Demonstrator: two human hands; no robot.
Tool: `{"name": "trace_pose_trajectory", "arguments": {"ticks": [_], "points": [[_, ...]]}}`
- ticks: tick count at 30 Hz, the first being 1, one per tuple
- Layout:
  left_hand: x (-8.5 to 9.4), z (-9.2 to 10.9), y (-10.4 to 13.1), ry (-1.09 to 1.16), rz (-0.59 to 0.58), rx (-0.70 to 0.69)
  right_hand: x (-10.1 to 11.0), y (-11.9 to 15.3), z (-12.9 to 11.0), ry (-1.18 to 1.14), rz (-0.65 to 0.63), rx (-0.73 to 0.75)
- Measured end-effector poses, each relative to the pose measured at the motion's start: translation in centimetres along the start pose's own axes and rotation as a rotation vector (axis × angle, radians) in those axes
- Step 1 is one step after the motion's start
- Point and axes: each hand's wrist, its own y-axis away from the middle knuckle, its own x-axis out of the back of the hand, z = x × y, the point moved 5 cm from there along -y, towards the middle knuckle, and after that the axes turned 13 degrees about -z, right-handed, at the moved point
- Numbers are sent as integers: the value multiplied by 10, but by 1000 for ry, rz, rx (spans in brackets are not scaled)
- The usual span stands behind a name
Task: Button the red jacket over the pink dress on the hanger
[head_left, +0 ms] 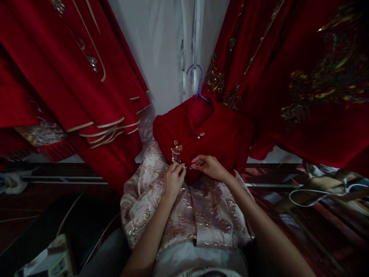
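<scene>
A red top [225, 130] hangs over a purple hanger [199, 86] and lies across my lap, with a shiny pink-and-gold brocade skirt [181, 219] below it. On its front are a jewelled brooch with dangling beads [176, 152] and a small jewelled clasp [201, 135]. My right hand [211, 167] pinches another small jewelled clasp piece [192, 166] near the hem. Close beside it, left of that piece, my left hand [174, 179] has thumb and fingers pinched together at the red cloth edge; what lies between them is too small to make out.
Red garments with pale piping [106, 127] hang at the left. More red garments with gold sequin work [302, 88] hang at the right. White cabinet doors [155, 42] stand behind. A power strip [59, 257] sits on a black surface at lower left; a white cable [308, 204] loops at right.
</scene>
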Motion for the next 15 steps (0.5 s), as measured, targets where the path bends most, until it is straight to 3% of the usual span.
{"name": "trace_pose_trajectory", "arguments": {"ticks": [4,11,15], "points": [[-1,-4,2,101,49,80,-9,-5,-3,-86,89,22],[-29,-24,0,775,5,314,-18,-9,0,-24,97,34],[-31,-25,0,886,22,326,-16,-8,1,30,129,35]]}}
